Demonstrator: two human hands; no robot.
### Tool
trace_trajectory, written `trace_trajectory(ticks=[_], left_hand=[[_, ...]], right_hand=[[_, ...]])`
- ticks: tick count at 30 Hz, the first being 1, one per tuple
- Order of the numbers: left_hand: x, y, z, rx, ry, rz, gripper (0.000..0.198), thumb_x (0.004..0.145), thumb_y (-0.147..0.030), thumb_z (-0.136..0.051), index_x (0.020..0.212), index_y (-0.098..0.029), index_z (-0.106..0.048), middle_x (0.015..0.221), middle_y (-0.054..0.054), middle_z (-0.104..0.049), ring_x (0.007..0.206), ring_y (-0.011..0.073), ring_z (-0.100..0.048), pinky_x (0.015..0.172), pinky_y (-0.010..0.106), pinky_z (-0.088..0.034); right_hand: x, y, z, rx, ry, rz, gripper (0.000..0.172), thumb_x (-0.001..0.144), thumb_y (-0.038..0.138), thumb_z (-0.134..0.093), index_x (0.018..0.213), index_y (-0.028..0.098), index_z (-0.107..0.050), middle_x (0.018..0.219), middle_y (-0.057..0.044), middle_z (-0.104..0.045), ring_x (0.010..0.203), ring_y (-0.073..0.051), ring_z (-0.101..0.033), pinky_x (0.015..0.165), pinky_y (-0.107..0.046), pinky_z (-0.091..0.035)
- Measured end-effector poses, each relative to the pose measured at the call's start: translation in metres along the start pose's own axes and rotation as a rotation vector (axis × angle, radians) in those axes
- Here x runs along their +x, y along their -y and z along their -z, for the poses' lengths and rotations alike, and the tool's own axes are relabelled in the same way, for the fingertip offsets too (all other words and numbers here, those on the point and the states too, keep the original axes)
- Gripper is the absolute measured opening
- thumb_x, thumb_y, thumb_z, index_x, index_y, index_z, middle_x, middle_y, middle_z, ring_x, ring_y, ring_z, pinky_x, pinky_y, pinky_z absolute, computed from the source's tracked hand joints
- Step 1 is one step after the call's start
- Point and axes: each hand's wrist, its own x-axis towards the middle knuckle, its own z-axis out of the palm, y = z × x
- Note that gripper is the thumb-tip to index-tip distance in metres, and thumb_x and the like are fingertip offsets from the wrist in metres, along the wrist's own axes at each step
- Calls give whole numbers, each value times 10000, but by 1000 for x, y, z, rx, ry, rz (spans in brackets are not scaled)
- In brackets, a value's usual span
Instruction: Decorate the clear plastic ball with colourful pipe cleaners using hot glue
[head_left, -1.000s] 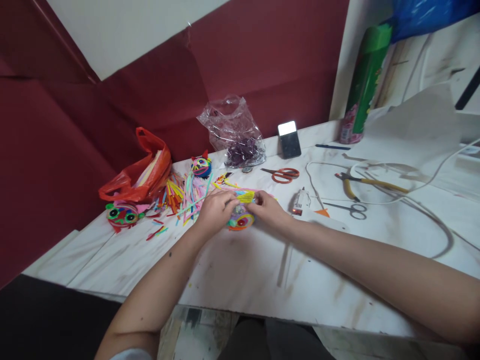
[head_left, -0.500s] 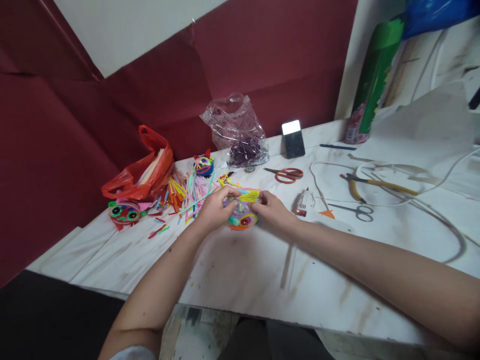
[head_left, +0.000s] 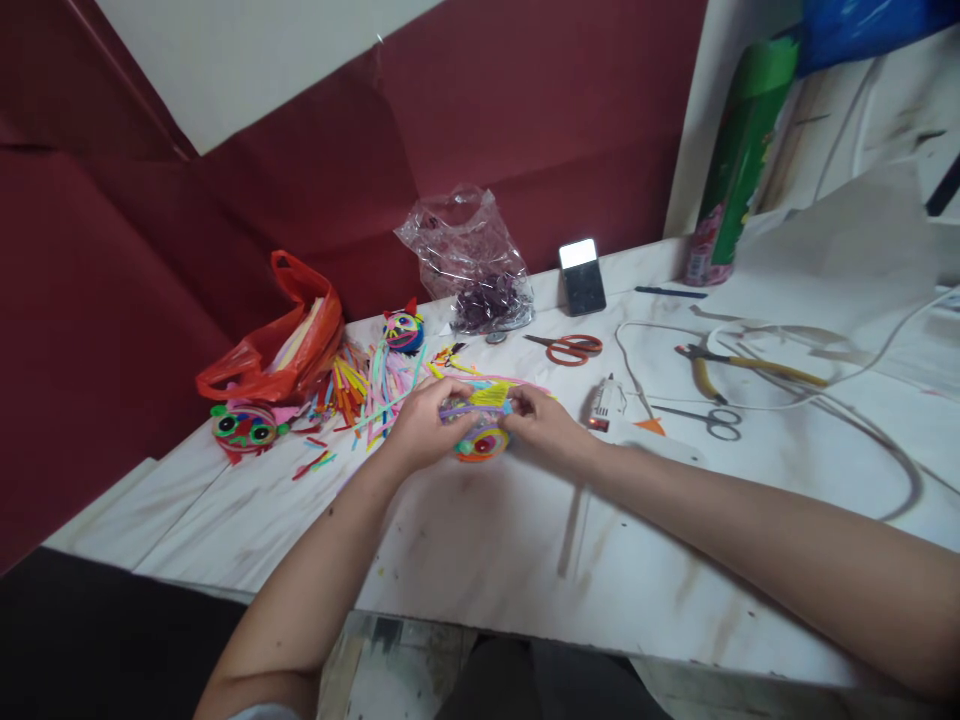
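Observation:
A round, colourful pipe-cleaner animal head (head_left: pixel 482 444) with a yellow-ringed eye and an orange lower rim is between my hands, just above or on the table. My left hand (head_left: pixel 429 420) is closed at its left side, with a purple pipe cleaner (head_left: pixel 459 411) by the fingertips. My right hand (head_left: pixel 541 420) pinches at its upper right, near the light-blue end of a strip. A yellow piece (head_left: pixel 491 394) shows on top between the hands. Loose pipe cleaners (head_left: pixel 382 385) lie just beyond my left hand.
Two finished-looking heads (head_left: pixel 246 428) and a red plastic bag (head_left: pixel 281 350) are at left. Behind lies a clear bag (head_left: pixel 487 290). Orange scissors (head_left: pixel 574 348), a glue gun (head_left: pixel 609 398), metal scissors (head_left: pixel 720 421), pliers (head_left: pixel 750 367), cables and a green spray can (head_left: pixel 742 170) occupy the right side.
A purple strip with a light-blue end now shows across the head's top between my hands. Both hands stay at the head; the whole view has shifted slightly.

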Motion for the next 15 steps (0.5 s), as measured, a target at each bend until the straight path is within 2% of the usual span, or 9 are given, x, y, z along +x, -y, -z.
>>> trace_trajectory(ticks=[5,11,15], left_hand=[[-2,0,0,22,-27,-8,174,748,-261,-643,907,-192,-641,994,64,-700,979,227,-630,882,374,-495],[-5,-3,-5,103,-13,-100,164,742,-204,-649,905,-201,-636,984,53,-715,984,236,-618,871,382,-484],[-5,-4,-8,131,-12,-137,176,748,-207,-649,923,-200,-632,1006,60,-713,984,240,-607,870,388,-485]], right_hand=[[2,-4,-2,14,-6,25,317,643,307,-591,934,182,-601,790,1,-644,748,-173,-579,679,-282,-451],[3,-6,0,-11,-37,6,293,622,353,-587,860,183,-579,734,20,-572,712,-168,-530,655,-286,-418],[3,-7,-1,-29,-28,-9,264,624,349,-570,837,193,-569,749,12,-588,725,-171,-528,664,-288,-416]])
